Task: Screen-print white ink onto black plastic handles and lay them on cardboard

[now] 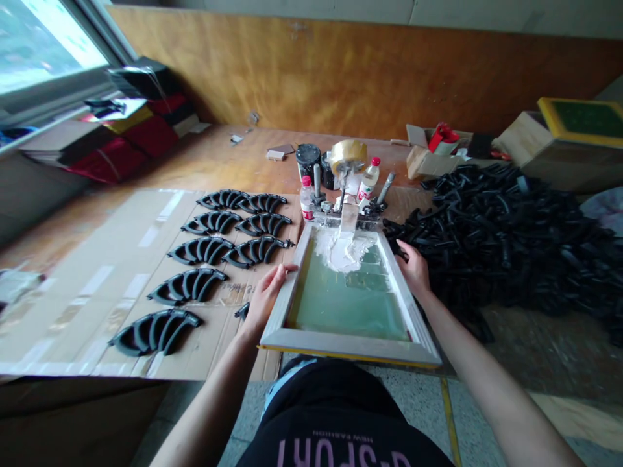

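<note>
A screen printing frame [350,344] with a pale rim and green mesh lies in front of me, fixed at its far end to a clamp [341,220]. White paste [341,251] is smeared over the far part of the mesh, where a squeegee blade [348,220] stands. My left hand [267,293] grips the frame's left edge, its fingers pressed together there. On the opposite edge my right hand [415,269] is closed at the rim, with some fingertips hidden. Beside my left wrist, a black part [242,311] shows partly on the cardboard.
Rows of black curved parts [187,285] lie on the cardboard sheet [97,311] at left. A big heap of black pieces [496,240] covers the right. Behind the clamp stand bottles [368,178], a black jar [308,159] and a tape roll [348,154]. Boxes [564,149] sit far right.
</note>
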The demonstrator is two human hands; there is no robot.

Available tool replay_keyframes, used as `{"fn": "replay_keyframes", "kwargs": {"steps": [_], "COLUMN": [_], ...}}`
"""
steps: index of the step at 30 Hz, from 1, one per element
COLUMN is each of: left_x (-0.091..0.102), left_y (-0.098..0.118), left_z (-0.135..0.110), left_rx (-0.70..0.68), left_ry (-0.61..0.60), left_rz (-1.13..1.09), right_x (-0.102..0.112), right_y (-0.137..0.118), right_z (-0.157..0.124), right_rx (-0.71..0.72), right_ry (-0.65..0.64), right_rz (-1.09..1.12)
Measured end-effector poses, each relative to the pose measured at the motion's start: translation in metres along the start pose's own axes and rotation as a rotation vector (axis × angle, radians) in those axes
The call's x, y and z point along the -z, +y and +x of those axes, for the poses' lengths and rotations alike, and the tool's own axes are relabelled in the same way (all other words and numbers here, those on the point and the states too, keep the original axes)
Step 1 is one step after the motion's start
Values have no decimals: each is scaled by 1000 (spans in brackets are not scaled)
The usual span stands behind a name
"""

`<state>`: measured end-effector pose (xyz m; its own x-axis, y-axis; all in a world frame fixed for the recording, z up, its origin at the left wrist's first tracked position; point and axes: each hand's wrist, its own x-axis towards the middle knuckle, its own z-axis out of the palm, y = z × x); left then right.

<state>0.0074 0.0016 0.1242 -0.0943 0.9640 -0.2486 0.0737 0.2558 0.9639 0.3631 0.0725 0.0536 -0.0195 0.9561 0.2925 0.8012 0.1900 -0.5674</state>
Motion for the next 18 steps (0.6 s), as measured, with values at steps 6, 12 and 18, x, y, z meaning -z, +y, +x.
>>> {"fn": "replay_keyframes", "kwargs": {"steps": [6,12,18], "left_x": [-4,-12,-11], "left_y": [-76,-104,-104], "left_z": [9,19,19], "left_rx": [129,126,126], "left_ry": [-87,-26,-24], "left_rz": [11,86,70], "right_x": [-27,-61,-37], "right_y": [-71,-97,-82], "right_z": [69,76,26], "right_rx": [311,280,646], "right_ry": [30,-322,-480], "right_rz": [-167,-347,-251]}}
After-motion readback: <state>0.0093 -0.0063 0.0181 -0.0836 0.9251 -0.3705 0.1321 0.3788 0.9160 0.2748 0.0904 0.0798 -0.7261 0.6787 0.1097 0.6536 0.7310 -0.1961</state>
